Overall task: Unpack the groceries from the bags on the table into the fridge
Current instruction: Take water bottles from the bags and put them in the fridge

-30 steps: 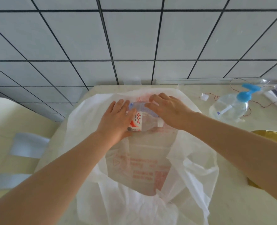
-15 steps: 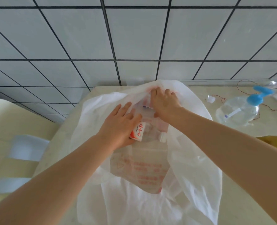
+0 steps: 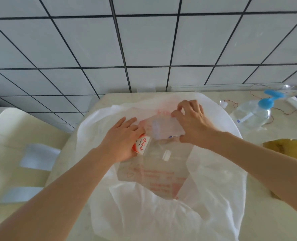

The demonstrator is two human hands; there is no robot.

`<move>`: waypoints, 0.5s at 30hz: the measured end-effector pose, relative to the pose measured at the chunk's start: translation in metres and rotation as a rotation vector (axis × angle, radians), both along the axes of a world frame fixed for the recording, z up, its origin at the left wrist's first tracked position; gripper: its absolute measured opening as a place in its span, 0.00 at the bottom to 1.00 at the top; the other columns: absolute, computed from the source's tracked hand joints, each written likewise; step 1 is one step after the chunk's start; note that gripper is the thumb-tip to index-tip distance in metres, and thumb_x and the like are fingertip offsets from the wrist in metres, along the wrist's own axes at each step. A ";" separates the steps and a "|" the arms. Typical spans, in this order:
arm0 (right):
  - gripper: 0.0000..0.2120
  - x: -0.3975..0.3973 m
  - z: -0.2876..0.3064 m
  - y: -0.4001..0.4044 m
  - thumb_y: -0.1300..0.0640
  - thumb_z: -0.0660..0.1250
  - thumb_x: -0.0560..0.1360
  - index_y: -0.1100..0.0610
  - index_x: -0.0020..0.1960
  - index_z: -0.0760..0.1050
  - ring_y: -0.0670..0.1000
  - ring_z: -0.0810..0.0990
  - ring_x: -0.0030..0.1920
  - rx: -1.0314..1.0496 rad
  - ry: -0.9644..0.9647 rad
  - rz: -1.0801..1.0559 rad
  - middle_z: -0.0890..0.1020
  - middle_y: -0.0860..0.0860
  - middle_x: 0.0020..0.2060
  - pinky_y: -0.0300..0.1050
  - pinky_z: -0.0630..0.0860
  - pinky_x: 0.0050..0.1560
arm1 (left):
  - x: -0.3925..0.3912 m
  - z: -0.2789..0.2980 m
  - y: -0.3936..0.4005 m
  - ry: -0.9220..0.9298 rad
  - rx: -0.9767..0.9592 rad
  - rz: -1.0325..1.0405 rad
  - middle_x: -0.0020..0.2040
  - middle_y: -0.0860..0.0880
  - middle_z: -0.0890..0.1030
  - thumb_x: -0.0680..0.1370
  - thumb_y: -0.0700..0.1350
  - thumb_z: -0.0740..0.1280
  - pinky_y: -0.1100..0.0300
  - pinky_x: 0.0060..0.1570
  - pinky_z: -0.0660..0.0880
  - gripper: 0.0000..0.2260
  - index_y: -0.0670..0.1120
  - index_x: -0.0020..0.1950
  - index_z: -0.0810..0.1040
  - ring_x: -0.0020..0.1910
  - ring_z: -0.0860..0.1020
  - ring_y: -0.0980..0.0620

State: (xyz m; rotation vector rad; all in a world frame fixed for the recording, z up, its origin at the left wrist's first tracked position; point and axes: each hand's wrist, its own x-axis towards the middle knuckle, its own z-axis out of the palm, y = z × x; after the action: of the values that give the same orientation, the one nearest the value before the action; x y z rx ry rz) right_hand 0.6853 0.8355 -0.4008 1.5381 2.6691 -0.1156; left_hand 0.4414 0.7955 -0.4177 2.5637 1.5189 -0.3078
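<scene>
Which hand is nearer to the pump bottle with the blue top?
Right. The right hand is in the bag, just left of the pump bottle; the left hand is farther left.

Both bare forearms are reaching forward, converging. The left hand is lying palm down, fingers extended, thumb tucked under. The right hand is arching, its fingertips curling down and pinching.
</scene>
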 end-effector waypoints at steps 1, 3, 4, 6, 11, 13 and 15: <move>0.36 0.006 0.003 -0.008 0.54 0.79 0.57 0.55 0.62 0.72 0.59 0.64 0.58 0.004 0.056 0.000 0.69 0.55 0.59 0.52 0.66 0.60 | 0.001 0.000 -0.002 0.006 0.005 0.007 0.70 0.52 0.72 0.72 0.58 0.70 0.49 0.77 0.47 0.28 0.54 0.69 0.68 0.78 0.55 0.49; 0.38 0.017 0.005 -0.029 0.59 0.79 0.53 0.52 0.61 0.71 0.57 0.64 0.57 0.056 0.109 0.031 0.70 0.53 0.58 0.53 0.68 0.57 | 0.002 0.000 -0.005 -0.005 0.012 0.036 0.70 0.53 0.72 0.72 0.56 0.70 0.50 0.76 0.45 0.26 0.54 0.69 0.68 0.78 0.54 0.49; 0.39 0.022 0.004 -0.040 0.61 0.79 0.51 0.51 0.60 0.71 0.56 0.65 0.56 0.091 0.096 0.067 0.71 0.51 0.57 0.53 0.69 0.56 | 0.003 0.000 -0.007 -0.009 0.012 0.050 0.70 0.53 0.72 0.73 0.56 0.69 0.50 0.76 0.45 0.26 0.54 0.69 0.68 0.78 0.54 0.49; 0.40 0.032 -0.006 -0.062 0.64 0.77 0.49 0.49 0.59 0.71 0.56 0.67 0.55 0.140 0.040 0.165 0.75 0.49 0.56 0.52 0.70 0.53 | 0.004 -0.001 -0.011 -0.021 0.037 0.057 0.67 0.51 0.75 0.71 0.54 0.72 0.47 0.75 0.47 0.26 0.51 0.67 0.71 0.77 0.58 0.46; 0.35 0.056 -0.032 -0.100 0.68 0.75 0.56 0.47 0.59 0.72 0.56 0.70 0.55 0.158 0.000 0.370 0.77 0.47 0.57 0.49 0.70 0.54 | -0.003 -0.011 -0.018 -0.061 0.235 -0.019 0.43 0.48 0.83 0.56 0.43 0.81 0.39 0.65 0.67 0.28 0.45 0.55 0.81 0.54 0.78 0.41; 0.32 0.057 -0.033 -0.107 0.64 0.79 0.59 0.48 0.60 0.73 0.56 0.70 0.57 0.118 0.002 0.384 0.77 0.47 0.58 0.49 0.76 0.53 | -0.003 -0.013 -0.019 -0.065 0.258 -0.047 0.43 0.48 0.83 0.56 0.42 0.81 0.40 0.65 0.67 0.28 0.45 0.56 0.81 0.52 0.78 0.42; 0.29 0.057 -0.032 -0.111 0.62 0.78 0.62 0.49 0.60 0.75 0.56 0.70 0.58 0.098 0.035 0.354 0.77 0.49 0.59 0.48 0.80 0.49 | -0.002 -0.016 -0.019 -0.037 0.304 -0.075 0.43 0.48 0.83 0.56 0.41 0.80 0.41 0.68 0.61 0.23 0.45 0.50 0.82 0.54 0.79 0.43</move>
State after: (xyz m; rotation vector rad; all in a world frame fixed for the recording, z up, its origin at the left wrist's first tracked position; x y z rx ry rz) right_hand 0.7422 0.7243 -0.4328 1.0666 2.9637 0.0059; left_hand 0.4393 0.7766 -0.4336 2.8425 1.5656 -0.0383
